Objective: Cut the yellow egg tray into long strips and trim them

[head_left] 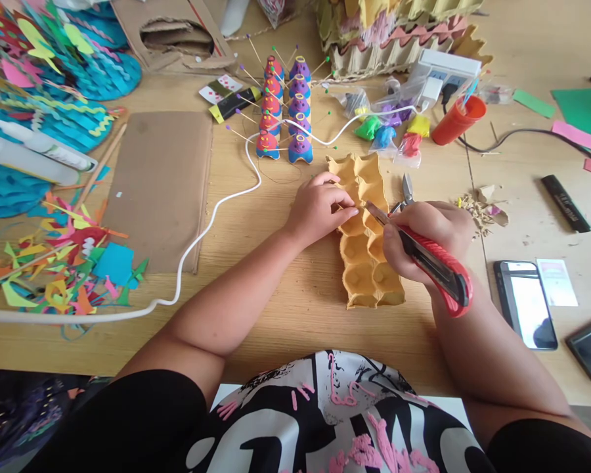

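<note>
Ochre-yellow two-row egg carton of moulded pulp (pixel 354 253): flat on the pale wooden bench (pixel 241 223), hollow side up; matt, fibrous, scalloped along the edges.
Left hand (pixel 320 203): grasping the carton by its left row, with thumb and forefinger pinched near the middle ridge.
Right hand (pixel 433 236): clenched around a red and black plastic craft knife (pixel 443 269), above the carton's right row; narrow blade out, tip at the ridge, contact impossible to tell.
Cutting: probably at an early stage; rows joined at the near end, every visible cup uncoloured.
Finished-looking pair: a red bumpy strip (pixel 270 108) and a purple bumpy strip (pixel 300 108), beyond the carton's far left corner; rounded humps, blue lower parts, thin pins with bead heads; apparently complete.
Left to do, by comparison: colour, faces and pins, none on the carton.
Small clear bags of bright, soft-looking modelling material (pixel 368 127): just beyond the carton's far end.
Pointed metal scissors (pixel 407 187): right of the carton, partly hidden.
Dry, curled pale shavings (pixel 477 213): farther right of the carton.
Stiff brown cardboard sheet (pixel 157 184): well left of the carton.
</note>
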A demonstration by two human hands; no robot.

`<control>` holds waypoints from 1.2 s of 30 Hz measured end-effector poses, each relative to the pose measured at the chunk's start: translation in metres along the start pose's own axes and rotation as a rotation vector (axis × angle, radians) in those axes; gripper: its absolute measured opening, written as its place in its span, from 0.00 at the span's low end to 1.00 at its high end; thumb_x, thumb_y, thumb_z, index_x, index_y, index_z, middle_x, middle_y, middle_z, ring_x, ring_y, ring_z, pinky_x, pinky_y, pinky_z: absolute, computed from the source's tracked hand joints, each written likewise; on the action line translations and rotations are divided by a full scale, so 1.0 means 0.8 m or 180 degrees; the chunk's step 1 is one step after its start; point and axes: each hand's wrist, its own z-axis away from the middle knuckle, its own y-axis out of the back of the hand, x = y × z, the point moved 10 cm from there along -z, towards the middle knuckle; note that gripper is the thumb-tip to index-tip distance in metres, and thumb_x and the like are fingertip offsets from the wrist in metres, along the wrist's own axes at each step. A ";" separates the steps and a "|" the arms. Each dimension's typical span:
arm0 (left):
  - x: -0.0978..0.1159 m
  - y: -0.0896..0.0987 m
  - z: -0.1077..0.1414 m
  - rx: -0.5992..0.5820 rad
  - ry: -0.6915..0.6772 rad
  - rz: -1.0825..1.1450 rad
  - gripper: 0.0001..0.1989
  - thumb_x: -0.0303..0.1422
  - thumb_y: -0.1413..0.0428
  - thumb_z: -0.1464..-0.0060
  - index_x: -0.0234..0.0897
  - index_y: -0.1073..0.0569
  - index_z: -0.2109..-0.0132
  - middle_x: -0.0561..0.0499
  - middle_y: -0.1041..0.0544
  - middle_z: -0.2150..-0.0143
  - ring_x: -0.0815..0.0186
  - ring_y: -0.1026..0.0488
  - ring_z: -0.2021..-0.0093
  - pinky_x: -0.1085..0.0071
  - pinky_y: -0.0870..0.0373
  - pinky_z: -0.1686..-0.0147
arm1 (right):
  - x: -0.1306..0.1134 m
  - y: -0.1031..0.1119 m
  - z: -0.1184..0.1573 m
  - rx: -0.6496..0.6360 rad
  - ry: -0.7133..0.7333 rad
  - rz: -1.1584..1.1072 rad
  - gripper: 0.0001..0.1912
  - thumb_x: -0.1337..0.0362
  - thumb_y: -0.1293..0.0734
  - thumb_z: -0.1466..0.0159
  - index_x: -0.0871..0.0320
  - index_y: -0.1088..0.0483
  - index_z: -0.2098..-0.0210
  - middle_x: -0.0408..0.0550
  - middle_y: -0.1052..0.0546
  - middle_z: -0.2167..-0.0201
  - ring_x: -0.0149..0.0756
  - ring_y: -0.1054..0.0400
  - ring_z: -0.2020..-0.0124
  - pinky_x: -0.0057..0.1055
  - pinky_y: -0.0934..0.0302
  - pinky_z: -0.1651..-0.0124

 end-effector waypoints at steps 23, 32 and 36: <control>0.000 -0.001 0.000 -0.0071 0.0063 -0.0007 0.02 0.33 0.34 0.45 0.41 0.17 0.66 0.52 0.15 0.66 0.52 0.25 0.41 0.55 0.28 0.41 | -0.024 0.015 -0.006 0.0365 0.0041 -0.0062 0.13 0.65 0.36 0.38 0.50 0.45 0.74 0.37 0.44 0.82 0.31 0.52 0.82 0.35 0.54 0.74; -0.002 -0.002 0.001 -0.0072 0.0076 -0.0002 0.03 0.34 0.35 0.45 0.42 0.17 0.66 0.52 0.15 0.65 0.51 0.25 0.41 0.53 0.28 0.40 | -0.022 0.003 -0.005 0.0138 -0.0015 0.0289 0.15 0.62 0.38 0.35 0.50 0.46 0.76 0.40 0.43 0.83 0.33 0.53 0.81 0.35 0.52 0.74; -0.001 -0.003 0.001 -0.0081 0.0077 -0.0005 0.02 0.34 0.35 0.45 0.42 0.17 0.66 0.51 0.15 0.66 0.51 0.25 0.40 0.53 0.28 0.40 | -0.023 -0.002 -0.005 0.0049 -0.0024 0.0304 0.15 0.63 0.37 0.35 0.51 0.46 0.76 0.41 0.42 0.83 0.33 0.52 0.80 0.35 0.51 0.74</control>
